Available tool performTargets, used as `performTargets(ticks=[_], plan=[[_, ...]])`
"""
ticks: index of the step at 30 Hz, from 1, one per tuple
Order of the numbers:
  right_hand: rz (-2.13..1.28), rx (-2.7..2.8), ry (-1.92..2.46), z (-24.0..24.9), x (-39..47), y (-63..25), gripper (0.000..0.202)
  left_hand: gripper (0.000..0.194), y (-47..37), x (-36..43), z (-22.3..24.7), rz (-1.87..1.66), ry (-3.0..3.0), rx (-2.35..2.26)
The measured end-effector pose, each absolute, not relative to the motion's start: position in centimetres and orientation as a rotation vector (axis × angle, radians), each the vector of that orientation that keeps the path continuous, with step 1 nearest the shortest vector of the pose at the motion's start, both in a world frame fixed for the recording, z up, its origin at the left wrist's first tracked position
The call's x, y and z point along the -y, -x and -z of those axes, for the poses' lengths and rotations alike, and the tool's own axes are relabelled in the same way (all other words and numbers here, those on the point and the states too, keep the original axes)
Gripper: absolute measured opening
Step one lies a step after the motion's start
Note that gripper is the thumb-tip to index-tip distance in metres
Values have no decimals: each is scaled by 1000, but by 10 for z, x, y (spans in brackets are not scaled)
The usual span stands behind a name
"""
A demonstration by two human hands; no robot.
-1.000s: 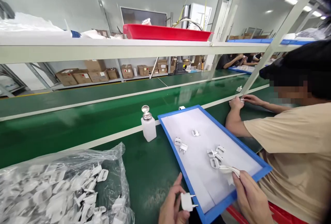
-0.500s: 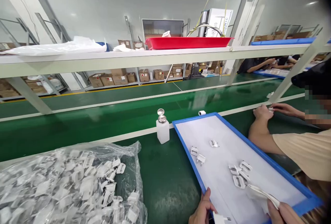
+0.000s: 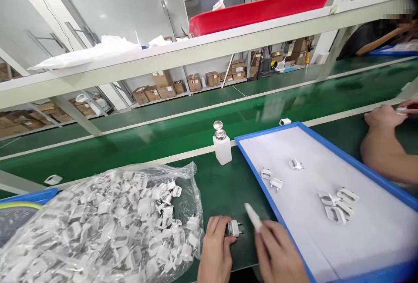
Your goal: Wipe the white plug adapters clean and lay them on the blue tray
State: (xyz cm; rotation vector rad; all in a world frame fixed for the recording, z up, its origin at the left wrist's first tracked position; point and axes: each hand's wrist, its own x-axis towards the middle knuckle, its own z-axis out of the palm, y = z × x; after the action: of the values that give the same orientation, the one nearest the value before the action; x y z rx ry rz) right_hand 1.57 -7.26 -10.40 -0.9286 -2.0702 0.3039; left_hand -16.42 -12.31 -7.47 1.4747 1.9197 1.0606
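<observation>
My left hand [image 3: 216, 248] pinches a white plug housing [image 3: 234, 228] with two metal pins that point right. It is above the green bench, between the plastic bag and the tray. Just right of it, my right hand [image 3: 280, 250] grips a slim white strip [image 3: 253, 217], perhaps folded cloth; its tapered end points up and left, apart from the plug. A clear plastic bag [image 3: 187, 178] heaped with similar white plugs lies to the left. Several more plugs [image 3: 336, 214] rest on the white, blue-rimmed tray [image 3: 313, 178] at the right.
Behind my hands stands a white pump bottle [image 3: 223, 149], its metal lid raised. A small white part [image 3: 285, 122] sits by the tray's far edge. A shelf beam [image 3: 163, 72] crosses above, bearing a red tray [image 3: 261, 13]. A co-worker's hands [image 3: 387, 117] are at the right.
My view has tilted and swung left. My left hand, with the plug, and my right hand, with the white strip, have moved left from the tray to the green bench.
</observation>
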Motion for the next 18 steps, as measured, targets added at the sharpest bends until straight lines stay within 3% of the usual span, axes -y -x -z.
performTargets(ticks=[4, 9, 18], plan=[[-494, 2235, 702, 108, 74, 16, 40, 47, 161, 122, 71, -1008, -1491, -1925], [-643, 2296, 550, 114, 73, -1, 36, 44, 161, 121, 67, -1077, -1485, -1894], [-1078, 1953, 945, 84, 54, 32, 37, 53, 159, 127, 81, -1278, -1481, -1646]])
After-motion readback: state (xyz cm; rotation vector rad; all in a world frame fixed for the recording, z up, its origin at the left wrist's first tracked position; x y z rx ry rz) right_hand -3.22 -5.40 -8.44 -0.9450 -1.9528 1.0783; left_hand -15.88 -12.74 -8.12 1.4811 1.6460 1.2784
